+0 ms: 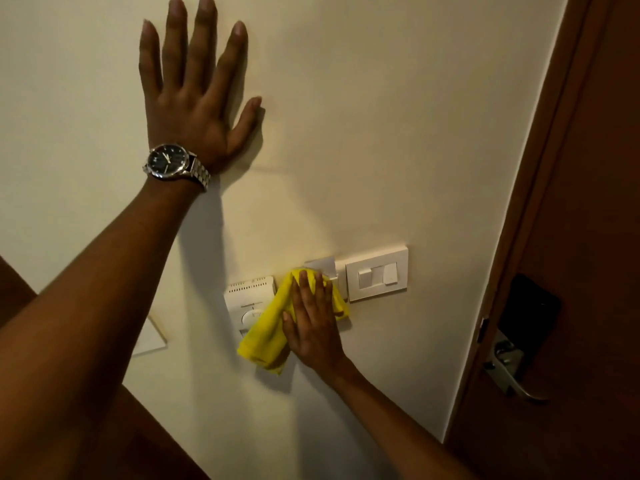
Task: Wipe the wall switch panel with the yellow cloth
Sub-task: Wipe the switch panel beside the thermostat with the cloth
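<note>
The left hand (194, 98) is flat on the wall (381, 116), fingers spread wide, holding nothing. Below it and to its right, the right hand (313, 323) lies flat, pressing the yellow cloth (268, 330) on the wall between a white dial box (244, 299) and the wall switch panel (377, 273). The switches just right of this hand are bare, so I think wiping them is left.
</note>
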### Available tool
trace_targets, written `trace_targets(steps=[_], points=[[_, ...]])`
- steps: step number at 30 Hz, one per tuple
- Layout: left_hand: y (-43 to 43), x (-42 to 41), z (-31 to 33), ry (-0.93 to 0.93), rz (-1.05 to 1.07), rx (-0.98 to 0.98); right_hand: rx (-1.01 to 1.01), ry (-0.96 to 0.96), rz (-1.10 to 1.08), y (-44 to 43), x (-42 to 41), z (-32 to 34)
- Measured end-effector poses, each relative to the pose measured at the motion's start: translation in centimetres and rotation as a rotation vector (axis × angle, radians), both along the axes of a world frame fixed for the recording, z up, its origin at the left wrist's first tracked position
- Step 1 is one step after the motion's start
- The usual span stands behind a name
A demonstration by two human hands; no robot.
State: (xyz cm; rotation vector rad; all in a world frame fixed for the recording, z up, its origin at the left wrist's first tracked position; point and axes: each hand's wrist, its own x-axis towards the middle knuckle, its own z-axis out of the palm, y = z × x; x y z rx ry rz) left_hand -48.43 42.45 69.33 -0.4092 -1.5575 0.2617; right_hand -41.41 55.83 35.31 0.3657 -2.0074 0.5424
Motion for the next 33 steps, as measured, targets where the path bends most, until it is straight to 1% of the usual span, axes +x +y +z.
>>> trace_targets(steps=[2, 5, 6, 7, 8, 9, 11, 13, 15, 17, 19, 20, 22, 23, 24, 26, 27, 28, 29, 30, 32, 33], points=[[0.0, 0.1, 0.1, -0.016, 0.000, -0.001, 0.076, 0.031, -0.033, 0.6, -0.4, -0.3], [-0.1, 0.2, 0.1, -0.016, 0.013, 0.002, 0.392, 0.150, -0.088, 4.1, -0.6, -2.5], [-0.1, 0.2, 0.1, -0.014, 0.017, 0.006, 0.467, 0.163, -0.088, 5.1, -0.8, -3.0], [-0.1, 0.2, 0.1, -0.013, 0.021, 0.005, 0.493, 0.160, -0.084, 5.8, -0.8, -3.4], [0.0, 0.2, 0.1, -0.011, 0.025, 0.002, 0.461, 0.146, -0.086, 6.1, -0.6, -3.7], [0.1, 0.3, 0.2, -0.006, 0.032, -0.001, 0.388, 0.124, -0.102, 6.0, -0.3, -3.7], [0.1, 0.4, 0.3, -0.008, 0.042, 0.002, 0.136, 0.041, -0.151, 5.8, 0.2, -3.4], [0.1, 0.3, 0.2, -0.010, 0.043, -0.002, -0.156, -0.038, -0.128, 4.8, 0.4, -2.5], [0.2, 0.3, 0.1, -0.007, 0.041, 0.000, -0.287, -0.085, -0.082, 2.9, 0.5, -1.4], [0.1, 0.4, 0.2, -0.014, 0.038, 0.000, -0.291, -0.102, -0.095, 0.9, 0.8, -1.2], [0.1, 0.5, 0.3, -0.029, 0.042, 0.005, -0.228, -0.105, -0.098, 0.1, 1.5, -2.6], [0.1, 0.5, 0.2, -0.039, 0.038, 0.008, -0.147, -0.093, -0.101, 0.3, 1.8, -3.5], [0.0, 0.6, 0.2, -0.048, 0.027, 0.004, 0.079, -0.080, -0.133, 1.5, 1.9, -5.1], [0.0, 0.5, 0.1, -0.044, 0.024, 0.003, 0.141, -0.089, -0.156, 2.0, 1.8, -5.3], [0.0, 0.4, 0.1, -0.035, 0.021, 0.006, 0.108, -0.103, -0.179, 2.2, 1.5, -4.9], [0.0, 0.1, 0.1, -0.017, 0.019, 0.011, -0.154, -0.129, -0.210, 2.0, 0.9, -2.2], [-0.1, 0.1, 0.1, -0.005, 0.022, 0.008, -0.247, -0.118, -0.212, 1.7, 0.5, -0.6], [-0.1, 0.0, 0.1, 0.005, 0.031, 0.003, -0.280, -0.089, -0.205, 1.2, 0.1, 0.5], [-0.1, -0.1, 0.2, 0.011, 0.038, 0.001, -0.243, -0.060, -0.197, 0.7, -0.2, 1.0], [-0.1, -0.2, 0.2, 0.012, 0.039, 0.002, -0.160, -0.026, -0.197, 0.4, -0.5, 0.7], [0.0, -0.1, 0.2, 0.004, 0.035, 0.000, 0.037, -0.016, -0.197, 1.1, -0.7, -1.7], [0.0, -0.1, 0.1, 0.000, 0.032, 0.000, 0.132, -0.044, -0.211, 1.9, -0.5, -3.2]])
